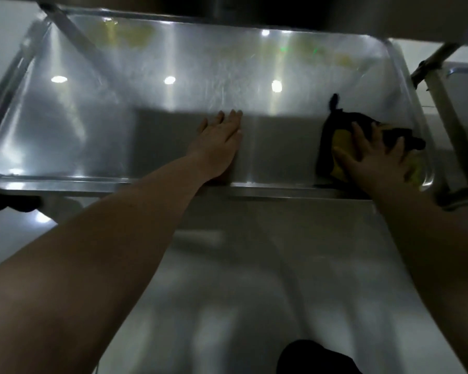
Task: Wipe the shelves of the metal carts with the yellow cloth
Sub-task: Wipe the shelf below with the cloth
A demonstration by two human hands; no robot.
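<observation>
- Where the camera looks down past both bare forearms, the metal cart's shelf fills the upper half of the view. It is a shallow steel tray with a raised rim and rounded corners, and its surface throws back several bright spots of light. Faint yellowish smears show along its far edge.
- Below the shelf's near rim lies a pale, glossy floor, blurred.
- Across the top edge runs the dark underside of an upper shelf.
- At the right, a slanted metal post stands just outside the shelf's right rim.
- The left hand lies flat on the shelf near its middle. The palm is down with the fingers straight and close together, and it holds nothing.
- The right hand presses down on the cloth with its fingers spread wide and fairly straight, not curled round it.
- The yellow cloth sits in the shelf's near right corner, under the right hand. It is yellow on one face and dark on the other, with a dark tip poking out beyond the fingers.
- A dark shoe shows at the bottom edge.
</observation>
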